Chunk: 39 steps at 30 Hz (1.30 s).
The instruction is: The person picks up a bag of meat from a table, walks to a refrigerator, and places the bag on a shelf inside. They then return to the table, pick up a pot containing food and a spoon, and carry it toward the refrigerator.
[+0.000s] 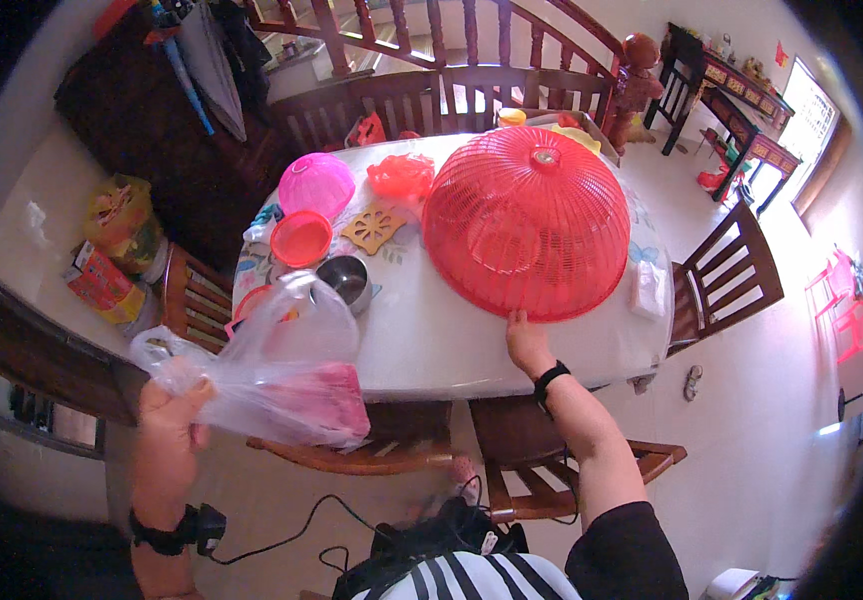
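My left hand [176,405] grips the gathered neck of a translucent plastic bag [289,322], left of the table's near edge. Something pink-red [319,405] shows through the film at the bag's bottom; what it is I cannot tell. At the near rim of a large red mesh food cover [529,217], the fingers of my right hand [527,341] pinch the edge. The domed cover stands on the table [416,352], and whatever lies under it is blurred by the mesh.
Left on the table are a pink basket [317,185], a red bowl [301,238], a metal pot [347,283], a wooden trivet [373,228] and a red plastic bag [401,176]. A clear packet [649,290] lies right. Wooden chairs [731,270] surround the table; a black cable [289,536] hangs from my left wrist.
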### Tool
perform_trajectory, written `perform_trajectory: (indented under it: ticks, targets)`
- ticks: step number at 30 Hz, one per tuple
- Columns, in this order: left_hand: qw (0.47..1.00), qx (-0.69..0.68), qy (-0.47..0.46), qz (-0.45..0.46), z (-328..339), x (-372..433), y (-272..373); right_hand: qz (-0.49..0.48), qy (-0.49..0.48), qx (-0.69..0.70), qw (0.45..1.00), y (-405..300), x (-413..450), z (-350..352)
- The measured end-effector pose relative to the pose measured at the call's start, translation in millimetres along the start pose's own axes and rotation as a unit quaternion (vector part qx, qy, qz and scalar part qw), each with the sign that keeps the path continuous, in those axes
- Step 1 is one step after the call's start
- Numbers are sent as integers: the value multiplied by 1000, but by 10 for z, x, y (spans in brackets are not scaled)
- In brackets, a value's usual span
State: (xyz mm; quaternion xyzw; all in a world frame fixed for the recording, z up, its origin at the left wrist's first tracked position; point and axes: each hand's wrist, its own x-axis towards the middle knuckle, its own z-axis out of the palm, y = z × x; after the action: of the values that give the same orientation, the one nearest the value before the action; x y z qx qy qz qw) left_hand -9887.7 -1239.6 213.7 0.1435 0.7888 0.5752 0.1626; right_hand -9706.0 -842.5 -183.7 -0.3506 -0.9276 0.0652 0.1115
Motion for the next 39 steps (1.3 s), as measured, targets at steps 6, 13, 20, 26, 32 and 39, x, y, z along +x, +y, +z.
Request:
perform_trajectory:
  ticks: [6, 13, 20, 26, 32, 39]
  targets:
    - [993, 59, -98, 3, 638, 464, -217, -4, 35, -55, 998, -4, 133, 225]
    - [980, 55, -182, -64, 1097, 930, -743, 89, -47, 19, 995, 23, 81, 237]
    - [963, 56, -264, 14, 1679, 1210, -1071, 67, -54, 4, 996, 41, -28, 172]
    - [953, -3, -301, 23, 1978, 1498, -1462, 17, -31, 84, 996, 56, -97, -27]
    - [940, 26, -340, -3, 2216, 1674, -2140, 19, -88, 114, 989, 34, -141, -91]
    - [892, 204, -400, -43, 2060, 1635, -1954, 16, -54, 101, 993, 61, -263, -144]
